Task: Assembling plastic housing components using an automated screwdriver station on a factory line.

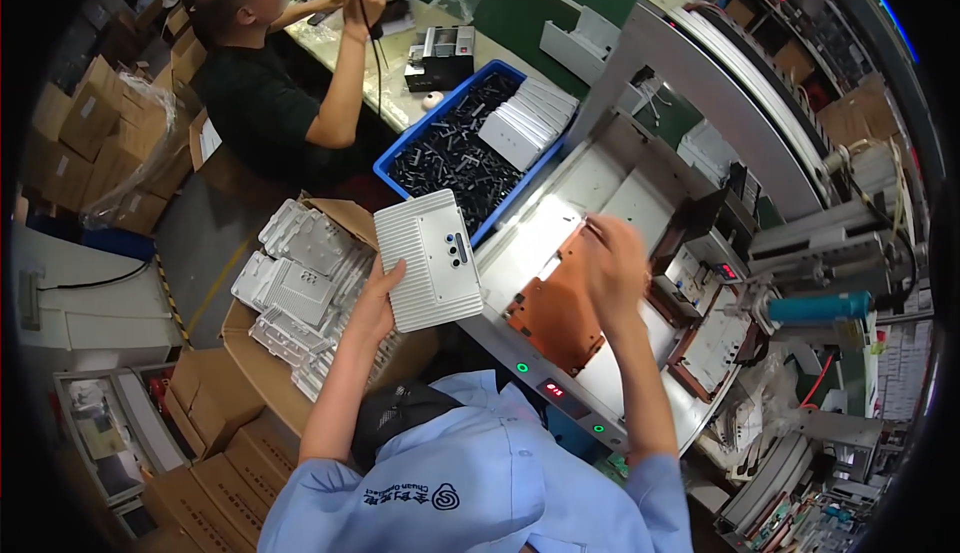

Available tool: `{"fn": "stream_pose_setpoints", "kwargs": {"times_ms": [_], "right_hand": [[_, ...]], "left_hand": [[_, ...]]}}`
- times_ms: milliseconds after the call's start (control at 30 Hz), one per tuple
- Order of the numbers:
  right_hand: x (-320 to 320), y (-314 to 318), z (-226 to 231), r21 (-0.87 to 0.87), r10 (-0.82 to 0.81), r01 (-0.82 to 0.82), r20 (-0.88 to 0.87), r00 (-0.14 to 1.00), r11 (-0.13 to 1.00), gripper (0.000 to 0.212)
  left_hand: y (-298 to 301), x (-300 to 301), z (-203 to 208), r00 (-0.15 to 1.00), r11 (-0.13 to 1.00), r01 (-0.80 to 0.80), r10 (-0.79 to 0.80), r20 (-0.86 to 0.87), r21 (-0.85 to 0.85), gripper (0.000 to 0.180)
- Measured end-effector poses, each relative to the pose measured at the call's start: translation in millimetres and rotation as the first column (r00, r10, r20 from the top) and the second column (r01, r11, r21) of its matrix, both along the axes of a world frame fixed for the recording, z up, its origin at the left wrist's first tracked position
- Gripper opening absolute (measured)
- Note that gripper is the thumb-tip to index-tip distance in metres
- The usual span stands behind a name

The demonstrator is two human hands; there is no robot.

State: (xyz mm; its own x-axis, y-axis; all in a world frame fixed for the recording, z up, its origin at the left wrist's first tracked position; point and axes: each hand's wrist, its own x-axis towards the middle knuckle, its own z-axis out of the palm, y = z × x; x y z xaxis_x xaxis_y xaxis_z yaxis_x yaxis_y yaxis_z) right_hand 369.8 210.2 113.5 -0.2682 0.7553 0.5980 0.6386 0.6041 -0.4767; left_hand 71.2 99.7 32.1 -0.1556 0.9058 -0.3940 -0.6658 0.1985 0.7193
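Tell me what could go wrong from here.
The left hand alone grips the silver finned housing near one edge, so it could tip or slip, perhaps scratching against the castings piled in the box nearby. The right hand, blurred, is over or beside the orange plate; whether they touch is unclear, but its fingers might catch an edge.
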Motion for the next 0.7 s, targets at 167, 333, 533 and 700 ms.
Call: {"fn": "stream_pose_setpoints", "kwargs": {"times_ms": [167, 333, 533, 700], "right_hand": [[-124, 135, -97, 0.091, 0.059, -0.085, 0.262, 0.963, 0.992, 0.03], [-161, 201, -194, 0.209, -0.306, 0.224, 0.623, 0.72, 0.952, 0.056], [-176, 228, -239, 0.368, -0.446, 0.263, 0.816, 0.369, 0.892, 0.05], [-187, 213, -189, 0.097, -0.256, 0.276, 0.734, 0.629, 0.956, 0.077]], "left_hand": [[-6, -28, 3, 1.0, 0.999, -0.01, 0.011, -0.027, 0.053, 0.061], [-25, -53, 8, 0.998, 0.998, -0.057, 0.056, 0.035, 0.027, 0.057], [-38, -83, 6, 0.992, 0.996, -0.085, 0.086, 0.091, -0.013, 0.059], [-36, -97, 5, 0.99, 0.995, -0.101, 0.102, 0.094, -0.008, 0.059]]}}
